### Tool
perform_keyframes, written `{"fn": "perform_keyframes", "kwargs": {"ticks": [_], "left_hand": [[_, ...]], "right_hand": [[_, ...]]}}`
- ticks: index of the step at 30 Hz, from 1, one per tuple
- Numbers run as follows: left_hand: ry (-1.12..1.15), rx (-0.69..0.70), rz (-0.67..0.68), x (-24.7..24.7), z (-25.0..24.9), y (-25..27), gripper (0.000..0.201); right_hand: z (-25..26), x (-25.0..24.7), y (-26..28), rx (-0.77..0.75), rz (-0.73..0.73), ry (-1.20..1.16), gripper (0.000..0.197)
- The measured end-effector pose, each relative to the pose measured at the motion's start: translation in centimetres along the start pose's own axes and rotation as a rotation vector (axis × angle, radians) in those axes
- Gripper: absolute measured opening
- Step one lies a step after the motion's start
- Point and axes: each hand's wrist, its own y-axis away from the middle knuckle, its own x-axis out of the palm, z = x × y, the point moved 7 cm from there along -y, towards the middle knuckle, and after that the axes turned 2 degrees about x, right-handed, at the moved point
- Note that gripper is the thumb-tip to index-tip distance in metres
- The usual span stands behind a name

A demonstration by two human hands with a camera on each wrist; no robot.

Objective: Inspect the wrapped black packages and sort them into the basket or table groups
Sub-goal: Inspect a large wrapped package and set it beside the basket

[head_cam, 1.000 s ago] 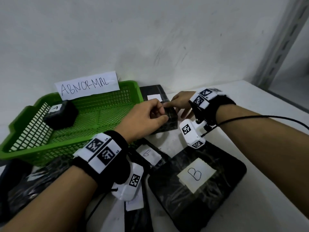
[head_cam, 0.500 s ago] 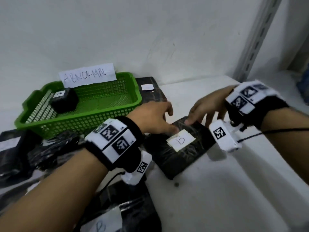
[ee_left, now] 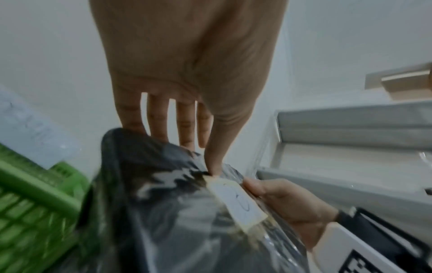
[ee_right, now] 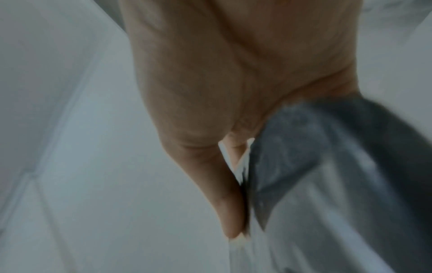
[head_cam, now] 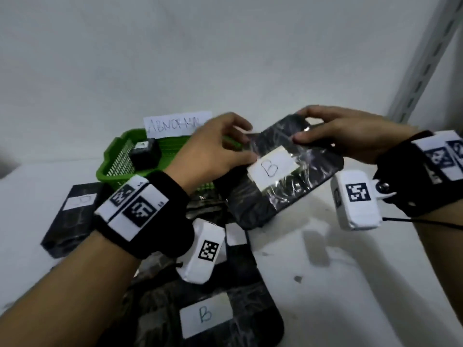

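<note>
A flat black wrapped package (head_cam: 295,181) with a white label marked B is lifted above the table and tilted, both hands holding it. My left hand (head_cam: 220,149) grips its left edge, thumb on top beside the label, fingers behind (ee_left: 184,133). My right hand (head_cam: 333,136) holds the far right edge, thumb on top. The right wrist view is blurred and shows the thumb (ee_right: 224,194) against the package (ee_right: 327,166). The green basket (head_cam: 115,159) with the ABNORMAL sign stands behind my left hand and holds a small black package (head_cam: 145,154).
More black packages lie on the white table: one at the left (head_cam: 67,219), another marked B at the near edge (head_cam: 208,319), and others under my left wrist. A grey shelf upright (head_cam: 426,53) rises at the right. Bare table (head_cam: 350,284) lies to the right.
The B-labelled package lay flat on the table under my fingertips half a second ago; both hands now grip it and have raised it off the table, tilted.
</note>
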Motion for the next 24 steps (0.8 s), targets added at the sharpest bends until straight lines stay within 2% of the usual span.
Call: {"fn": "perform_keyframes", "kwargs": {"ticks": [3,6,8,11,13,16,24], "left_hand": [[0.099,-0.052,-0.185,-5.8,1.3,1.1,0.060],[0.273,-0.133,-0.254,-10.1,4.0,3.6,0.089],[0.366,-0.139,-0.338,-12.0,5.3,5.2,0.089],[0.466,-0.117,-0.485,-15.2,7.2,7.3,0.077],[0.496,-0.122,-0.498,-16.0,8.2,8.1,0.065],[0.509,-0.124,-0.468,-16.0,9.7,8.5,0.050],[0.464,-0.117,-0.343,-14.5,10.2,6.3,0.077]], "right_hand": [[3.7,2.4,-1.2,-0.147,-0.094,-0.187,0.021],[5.4,7.6,-3.0,-0.255,-0.086,-0.388,0.021],[5.5,10.7,-3.8,-0.303,-0.066,-0.537,0.027],[5.5,15.3,-5.0,-0.345,-0.031,-0.638,0.042],[4.8,17.6,-5.5,-0.359,-0.019,-0.639,0.057],[4.4,20.1,-6.2,-0.392,-0.019,-0.595,0.062],[3.6,17.6,-6.7,-0.356,-0.045,-0.480,0.057]]}}
